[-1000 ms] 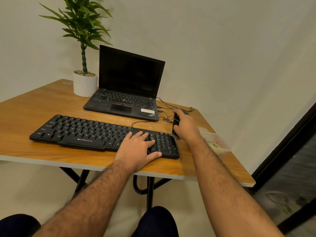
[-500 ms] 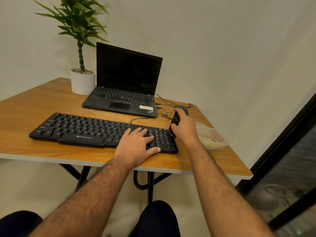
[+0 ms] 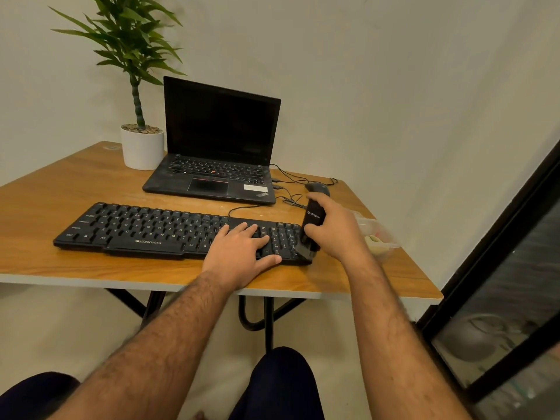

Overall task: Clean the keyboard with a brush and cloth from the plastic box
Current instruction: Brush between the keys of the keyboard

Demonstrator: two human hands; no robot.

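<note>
A wooden table point(image 3: 60, 189) carries a keyboard point(image 3: 145, 228), laptop point(image 3: 212, 177), potted plant point(image 3: 142, 150), mouse point(image 3: 316, 187) and plastic box point(image 3: 378, 234).

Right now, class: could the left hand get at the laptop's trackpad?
Probably yes. The left hand lies flat on the keyboard, holding nothing, and only bare table separates the keyboard from the laptop behind it.

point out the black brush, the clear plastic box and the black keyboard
black brush point(image 3: 313, 221), head view, on its handle
clear plastic box point(image 3: 385, 237), head view, on its rim
black keyboard point(image 3: 145, 228), head view, on its letter keys
</note>
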